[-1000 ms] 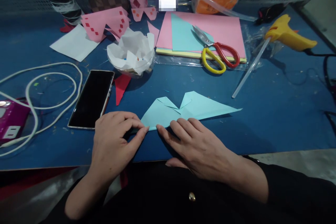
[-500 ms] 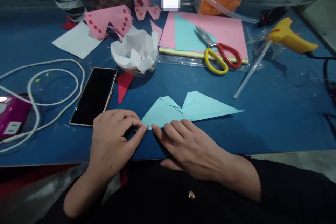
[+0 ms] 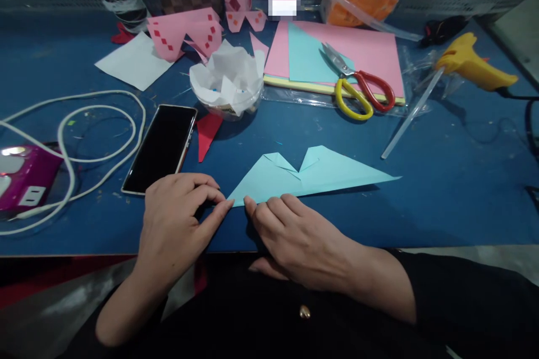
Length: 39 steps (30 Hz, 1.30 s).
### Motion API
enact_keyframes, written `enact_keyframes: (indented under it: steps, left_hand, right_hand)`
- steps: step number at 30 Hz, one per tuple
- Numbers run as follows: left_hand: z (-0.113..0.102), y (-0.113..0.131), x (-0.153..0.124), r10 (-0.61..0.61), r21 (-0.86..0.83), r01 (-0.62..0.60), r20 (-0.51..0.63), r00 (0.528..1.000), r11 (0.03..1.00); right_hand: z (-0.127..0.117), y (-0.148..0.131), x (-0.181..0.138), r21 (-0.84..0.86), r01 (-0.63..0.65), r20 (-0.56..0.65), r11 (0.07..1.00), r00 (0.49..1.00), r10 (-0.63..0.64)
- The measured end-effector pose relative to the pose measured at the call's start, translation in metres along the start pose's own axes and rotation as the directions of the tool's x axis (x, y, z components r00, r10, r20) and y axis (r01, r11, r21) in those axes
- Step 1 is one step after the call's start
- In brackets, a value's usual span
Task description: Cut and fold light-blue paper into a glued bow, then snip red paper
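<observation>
A folded light-blue sheet of paper (image 3: 337, 171) lies on the blue table close to its front edge. It has a V-shaped notch in its far side, small folded flaps beside the notch, and long points to left and right. At the left point my left hand (image 3: 179, 216) pinches the paper between thumb and fingertips. My right hand (image 3: 295, 230) is curled, its index fingertip pressed on the near folded edge just right of the left thumb. The right thumb is tucked below, mostly off the paper. A smartphone (image 3: 162, 148) lies right behind my left hand.
Scissors (image 3: 353, 81) rest on stacked coloured paper (image 3: 379, 47). A yellow glue gun (image 3: 474, 64) is at the right. A paper-lined bowl (image 3: 227, 81), a red paper scrap (image 3: 208, 133) and pink cut-outs (image 3: 185, 31) lie behind. A white cable (image 3: 69, 179) loops at the left.
The view has shifted slightly, so everything sits a little further right. My left hand has slid left to the paper's tip, and my right fingertip has crept left along the near edge.
</observation>
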<state>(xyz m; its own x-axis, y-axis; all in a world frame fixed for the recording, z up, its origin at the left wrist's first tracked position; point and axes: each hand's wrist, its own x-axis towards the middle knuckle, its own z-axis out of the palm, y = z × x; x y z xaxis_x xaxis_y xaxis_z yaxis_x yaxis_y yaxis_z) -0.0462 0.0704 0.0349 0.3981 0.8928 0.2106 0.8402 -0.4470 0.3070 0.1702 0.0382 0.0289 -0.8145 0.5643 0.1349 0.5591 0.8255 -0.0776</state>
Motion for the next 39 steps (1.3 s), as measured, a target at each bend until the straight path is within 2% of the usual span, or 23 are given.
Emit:
enact_keyframes:
  steps: [13, 18, 24, 26, 29, 31, 34, 37, 39]
  left_hand:
    - [-0.001, -0.003, -0.007, 0.009, -0.005, -0.010, -0.044, 0.999, 1.000]
    - [-0.004, -0.003, -0.014, -0.041, 0.046, 0.044, -0.047, 0.998, 0.998]
    - [-0.009, 0.007, -0.025, -0.059, 0.042, 0.066, -0.150, 0.987, 0.997]
    - [-0.011, 0.012, -0.026, -0.050, 0.031, 0.056, -0.181, 0.982, 0.998]
    - [-0.011, 0.018, -0.024, -0.025, 0.022, 0.030, -0.185, 0.982, 0.999]
    - [-0.008, 0.022, -0.022, 0.028, 0.029, -0.024, -0.157, 0.987, 0.999]
    - [0.001, 0.031, -0.013, 0.234, 0.086, -0.226, -0.110, 0.966, 0.970]
    - [0.009, 0.041, 0.002, 0.475, 0.189, -0.454, -0.090, 0.875, 0.871]
    - [0.011, 0.046, 0.014, 0.569, 0.248, -0.539, -0.064, 0.820, 0.805]
  right_hand:
    - [0.000, -0.006, 0.013, 0.112, 0.001, 0.032, 0.994, 0.999, -0.005]
    - [0.002, -0.008, 0.017, 0.112, -0.026, 0.009, 0.993, 1.000, 0.025]
    - [0.004, -0.011, 0.026, 0.132, -0.101, 0.023, 0.986, 0.995, 0.099]
    - [0.003, -0.012, 0.024, 0.144, -0.079, -0.010, 0.986, 0.997, 0.081]
    - [-0.002, -0.005, 0.009, 0.097, -0.010, -0.158, 0.995, 0.987, 0.025]
    - [-0.008, 0.005, -0.010, -0.001, -0.074, -0.258, 0.997, 0.964, 0.071]
    - [-0.016, 0.027, -0.041, -0.118, -0.321, -0.344, 0.940, 0.901, 0.264]
    - [-0.017, 0.045, -0.061, -0.184, -0.353, -0.317, 0.917, 0.905, 0.285]
    - [-0.016, 0.051, -0.066, -0.190, -0.329, -0.300, 0.925, 0.917, 0.264]
